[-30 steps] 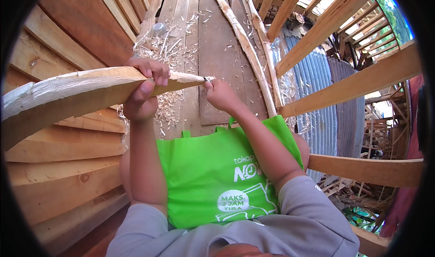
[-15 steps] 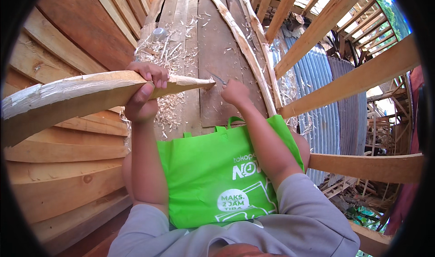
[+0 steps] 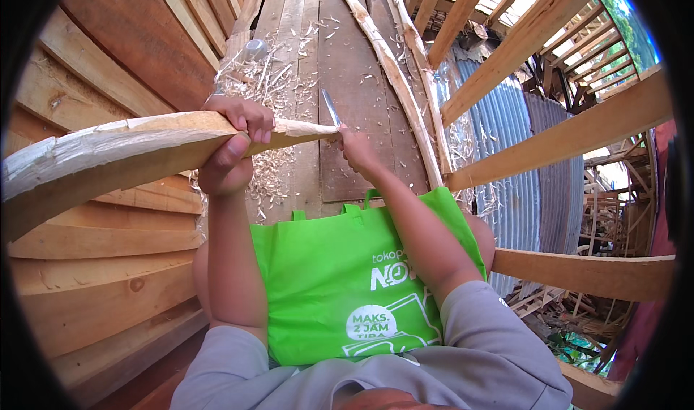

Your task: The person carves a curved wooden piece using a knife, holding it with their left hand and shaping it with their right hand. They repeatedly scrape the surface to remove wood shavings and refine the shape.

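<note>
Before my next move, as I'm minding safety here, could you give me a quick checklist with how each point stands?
1. Left hand gripping the long wooden piece: ok, fingers and thumb close around it.
2. Right hand holding the knife: ok, blade pointing away from the torso.
3. Left hand apart from the blade: ok, a stretch of wood lies between them.
4. Wooden piece's left end supported: cannot tell, it runs to the dark rim of the picture.
5. Floor boards free of shavings: not ok, curls lie scattered over them.
6. Blade sharp: cannot tell, its edge is too small to judge.
</note>
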The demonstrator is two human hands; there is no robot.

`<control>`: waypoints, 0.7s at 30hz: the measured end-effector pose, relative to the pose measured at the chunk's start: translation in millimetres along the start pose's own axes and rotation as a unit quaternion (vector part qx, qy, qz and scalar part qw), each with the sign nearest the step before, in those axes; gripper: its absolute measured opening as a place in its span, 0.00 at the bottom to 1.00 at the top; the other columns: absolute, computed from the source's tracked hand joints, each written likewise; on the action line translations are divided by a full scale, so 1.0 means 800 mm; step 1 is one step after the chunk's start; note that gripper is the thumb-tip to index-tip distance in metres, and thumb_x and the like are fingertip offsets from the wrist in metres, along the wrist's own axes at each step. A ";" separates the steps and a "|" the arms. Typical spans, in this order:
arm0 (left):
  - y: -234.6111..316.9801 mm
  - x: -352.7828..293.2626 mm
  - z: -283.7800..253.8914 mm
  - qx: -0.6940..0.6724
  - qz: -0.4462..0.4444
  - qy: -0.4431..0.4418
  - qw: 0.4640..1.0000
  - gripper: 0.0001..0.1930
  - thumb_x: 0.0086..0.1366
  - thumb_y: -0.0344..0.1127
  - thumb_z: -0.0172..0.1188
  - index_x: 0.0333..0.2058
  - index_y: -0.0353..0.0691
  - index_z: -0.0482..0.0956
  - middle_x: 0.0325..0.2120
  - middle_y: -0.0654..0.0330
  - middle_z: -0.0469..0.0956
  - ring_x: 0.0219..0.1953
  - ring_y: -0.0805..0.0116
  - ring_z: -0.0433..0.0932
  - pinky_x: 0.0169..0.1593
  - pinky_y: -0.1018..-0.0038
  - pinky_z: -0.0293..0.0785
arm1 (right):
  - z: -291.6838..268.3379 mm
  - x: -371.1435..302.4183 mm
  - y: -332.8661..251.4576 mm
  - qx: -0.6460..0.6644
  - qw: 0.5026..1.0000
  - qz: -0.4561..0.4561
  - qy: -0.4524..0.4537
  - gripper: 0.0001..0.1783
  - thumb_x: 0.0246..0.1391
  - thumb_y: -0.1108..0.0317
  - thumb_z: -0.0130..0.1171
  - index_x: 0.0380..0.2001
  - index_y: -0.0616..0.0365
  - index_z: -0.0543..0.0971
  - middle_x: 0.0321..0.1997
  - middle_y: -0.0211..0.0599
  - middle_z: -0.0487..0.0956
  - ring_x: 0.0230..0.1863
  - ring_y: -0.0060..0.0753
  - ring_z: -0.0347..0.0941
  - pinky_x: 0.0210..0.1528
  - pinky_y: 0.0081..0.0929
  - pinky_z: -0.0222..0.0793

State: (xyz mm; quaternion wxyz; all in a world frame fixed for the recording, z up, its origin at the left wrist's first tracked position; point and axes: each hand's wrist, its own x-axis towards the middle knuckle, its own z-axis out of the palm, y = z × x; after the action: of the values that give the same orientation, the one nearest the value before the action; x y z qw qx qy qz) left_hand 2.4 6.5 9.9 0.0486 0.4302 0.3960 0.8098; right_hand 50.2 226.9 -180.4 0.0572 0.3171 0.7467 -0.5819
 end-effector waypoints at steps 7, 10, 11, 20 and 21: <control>-0.001 0.001 0.000 -0.004 0.003 -0.010 1.000 0.13 0.56 0.39 0.57 0.33 0.43 0.63 0.24 0.62 0.63 0.28 0.69 0.64 0.43 0.67 0.63 | -0.003 -0.015 -0.015 0.061 0.995 0.065 -0.037 0.32 0.64 0.36 0.42 0.18 0.50 0.64 0.10 0.20 0.55 0.08 0.18 0.46 0.11 0.27 0.40; -0.001 -0.001 -0.004 -0.015 0.000 -0.024 1.000 0.13 0.56 0.40 0.57 0.33 0.43 0.63 0.24 0.62 0.63 0.28 0.69 0.64 0.42 0.67 0.63 | -0.015 -0.021 -0.029 0.192 0.956 0.163 -0.154 0.32 0.64 0.36 0.41 0.16 0.47 0.59 0.10 0.18 0.52 0.08 0.17 0.42 0.11 0.26 0.37; 0.000 0.000 -0.002 -0.012 0.001 -0.022 1.000 0.13 0.56 0.40 0.57 0.33 0.43 0.63 0.24 0.62 0.63 0.28 0.69 0.64 0.42 0.67 0.63 | -0.021 -0.020 -0.029 0.218 0.941 0.167 -0.198 0.32 0.64 0.36 0.41 0.16 0.46 0.58 0.10 0.18 0.51 0.08 0.17 0.42 0.11 0.26 0.37; -0.002 0.002 -0.002 -0.011 0.004 -0.008 1.000 0.13 0.55 0.39 0.57 0.33 0.42 0.63 0.23 0.61 0.64 0.28 0.68 0.64 0.41 0.67 0.63 | -0.044 -0.057 -0.081 -0.031 0.993 0.030 -0.108 0.32 0.62 0.34 0.45 0.17 0.49 0.63 0.13 0.20 0.57 0.11 0.17 0.48 0.12 0.23 0.42; -0.001 -0.002 -0.005 -0.014 0.009 0.002 1.000 0.13 0.55 0.38 0.58 0.33 0.41 0.64 0.23 0.60 0.64 0.28 0.68 0.65 0.39 0.67 0.64 | -0.060 -0.067 -0.098 -0.114 0.984 0.015 -0.138 0.31 0.62 0.36 0.46 0.20 0.51 0.67 0.14 0.21 0.59 0.12 0.18 0.51 0.13 0.24 0.45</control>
State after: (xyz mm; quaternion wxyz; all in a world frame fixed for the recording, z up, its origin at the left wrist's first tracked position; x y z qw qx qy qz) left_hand 0.2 3.9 7.5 0.0459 0.4313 0.3807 0.8166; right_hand 64.2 238.9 -75.9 0.2039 0.2367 0.7883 -0.5300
